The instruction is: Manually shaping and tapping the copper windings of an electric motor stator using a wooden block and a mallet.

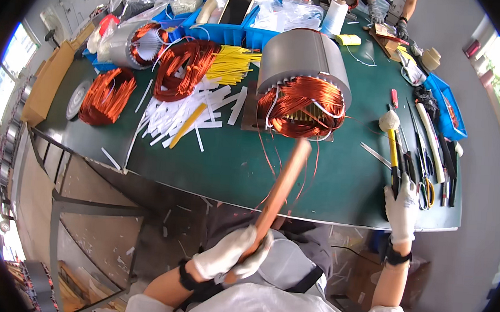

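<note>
My left hand [227,254], in a white glove, is closed round a flat wooden stick [283,184] that slants up and away from me over the table edge. The stick's far end is just in front of a grey motor stator [303,55] with copper windings [306,93] bulging from its near face. At the right, my gloved right hand [402,214] has its fingers round the black lower end of a mallet's handle [392,148]. The mallet has a rounded pale head and lies on the green table. Beside this hand are scissors [428,194].
White paper strips [169,112], yellow strips [230,65] and copper coils [108,97] lie left of the stator. Blue bins [229,34] stand behind. Tweezers [376,155] and several tools lie on the right. Another person's gloved hands [377,13] work at the far right.
</note>
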`<state>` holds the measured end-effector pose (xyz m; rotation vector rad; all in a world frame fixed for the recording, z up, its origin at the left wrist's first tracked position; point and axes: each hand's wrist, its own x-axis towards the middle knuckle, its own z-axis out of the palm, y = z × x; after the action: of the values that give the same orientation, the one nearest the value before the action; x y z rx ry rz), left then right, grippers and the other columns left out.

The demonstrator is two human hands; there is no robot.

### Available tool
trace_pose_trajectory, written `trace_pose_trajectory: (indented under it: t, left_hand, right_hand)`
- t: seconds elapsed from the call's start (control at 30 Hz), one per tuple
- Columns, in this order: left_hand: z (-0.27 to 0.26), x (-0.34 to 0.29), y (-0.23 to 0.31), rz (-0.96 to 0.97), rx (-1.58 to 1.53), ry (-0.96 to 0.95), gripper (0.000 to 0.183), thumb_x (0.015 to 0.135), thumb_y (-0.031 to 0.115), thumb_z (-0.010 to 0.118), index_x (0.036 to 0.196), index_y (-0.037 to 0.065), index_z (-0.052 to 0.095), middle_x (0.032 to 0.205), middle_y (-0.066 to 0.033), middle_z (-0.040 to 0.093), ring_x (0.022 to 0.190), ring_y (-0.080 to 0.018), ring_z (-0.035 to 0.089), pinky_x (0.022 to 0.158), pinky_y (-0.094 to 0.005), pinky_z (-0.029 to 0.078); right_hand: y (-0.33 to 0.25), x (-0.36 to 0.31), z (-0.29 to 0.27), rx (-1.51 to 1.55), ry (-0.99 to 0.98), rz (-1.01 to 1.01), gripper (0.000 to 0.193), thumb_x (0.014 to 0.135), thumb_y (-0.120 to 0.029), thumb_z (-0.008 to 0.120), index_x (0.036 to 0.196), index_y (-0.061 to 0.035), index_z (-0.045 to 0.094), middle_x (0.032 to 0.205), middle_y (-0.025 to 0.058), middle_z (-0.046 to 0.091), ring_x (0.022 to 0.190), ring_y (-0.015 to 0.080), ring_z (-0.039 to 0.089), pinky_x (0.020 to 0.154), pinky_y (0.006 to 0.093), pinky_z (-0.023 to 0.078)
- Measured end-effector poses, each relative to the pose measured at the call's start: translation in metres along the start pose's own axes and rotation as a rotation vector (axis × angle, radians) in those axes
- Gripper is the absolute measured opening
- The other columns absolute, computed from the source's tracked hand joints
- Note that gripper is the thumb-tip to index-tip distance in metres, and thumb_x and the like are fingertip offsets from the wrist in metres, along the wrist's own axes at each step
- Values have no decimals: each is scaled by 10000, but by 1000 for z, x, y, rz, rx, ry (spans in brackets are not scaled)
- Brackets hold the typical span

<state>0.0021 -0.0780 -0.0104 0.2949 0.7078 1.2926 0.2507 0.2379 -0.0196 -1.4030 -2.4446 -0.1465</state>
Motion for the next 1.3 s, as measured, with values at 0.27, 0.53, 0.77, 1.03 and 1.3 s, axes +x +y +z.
trace_pose_trajectory:
  t: [0.27, 0.53, 0.77, 1.03, 1.3]
  left_hand:
    - [25, 61, -17, 136, -643, -249, 516, 977, 617, 397, 1007, 109, 481, 600, 41, 395, 368, -58, 291, 400, -236, 278]
    - [28, 65, -20, 173, -786, -311, 512, 981, 614, 394, 981, 110, 481, 587, 41, 392, 359, -47, 300, 374, -225, 284]
    - [18, 58, -31, 138, -834, -349, 486, 1002, 597, 350, 895, 133, 451, 577, 49, 362, 349, -50, 293, 355, -235, 280]
    - [43, 83, -32, 157, -914, -495, 468, 1001, 575, 391, 917, 128, 500, 561, 61, 372, 346, -25, 306, 344, -196, 315]
    - [36, 82, -40, 147, -1010, -573, 485, 994, 570, 416, 909, 101, 502, 539, 54, 357, 332, -12, 274, 290, -185, 241]
  right_hand:
    - [4, 32, -53, 516, -116, 195, 289, 1006, -276, 507, 1019, -7, 614, 616, 22, 513, 482, 95, 471, 454, 257, 376]
    - [-59, 2, -173, 1162, 586, -265, 340, 1043, -382, 434, 1024, -69, 565, 701, -6, 510, 508, 30, 382, 459, 181, 265]
    - [-103, -38, -123, 509, -494, -280, 435, 859, -26, 616, 1271, 68, 514, 1000, 217, 653, 879, 322, 668, 801, 444, 510]
    - [-45, -50, -123, 740, 141, -540, 415, 924, -274, 616, 1204, 25, 552, 831, 97, 644, 585, 247, 594, 534, 374, 470]
    - [-48, -50, -157, 704, 332, -245, 360, 950, -314, 637, 1053, 26, 575, 743, 92, 598, 628, 170, 577, 540, 275, 464]
